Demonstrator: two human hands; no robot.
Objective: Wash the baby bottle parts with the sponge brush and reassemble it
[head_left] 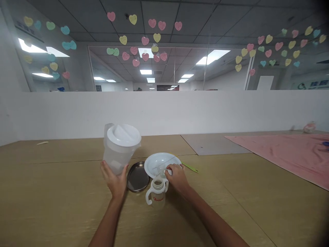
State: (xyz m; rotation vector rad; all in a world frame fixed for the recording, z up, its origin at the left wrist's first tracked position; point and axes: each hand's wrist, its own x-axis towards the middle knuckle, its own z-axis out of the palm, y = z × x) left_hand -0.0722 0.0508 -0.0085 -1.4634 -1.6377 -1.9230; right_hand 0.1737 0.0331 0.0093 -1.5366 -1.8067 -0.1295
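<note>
My left hand [115, 181] is wrapped around the lower part of a translucent plastic pitcher [117, 156] with a white lid [123, 134]; the pitcher leans slightly. Over the near right rim of a white bowl [155, 161], the fingers of my right hand [177, 176] are closed on a small white and clear piece [168, 172], mostly hidden by them. Just in front of the bowl stands a baby bottle [158, 197] with white handles and an uncapped mouth. Between the pitcher and the bowl lies a round dark metal dish [138, 176].
A green-handled utensil [190, 167] lies right of the bowl. Pink cloth [288, 151] covers the table's right side, with a jar-like object [309, 127] behind it. A small flat stick [42, 142] lies at the far left. A white wall [164, 111] bounds the table's back.
</note>
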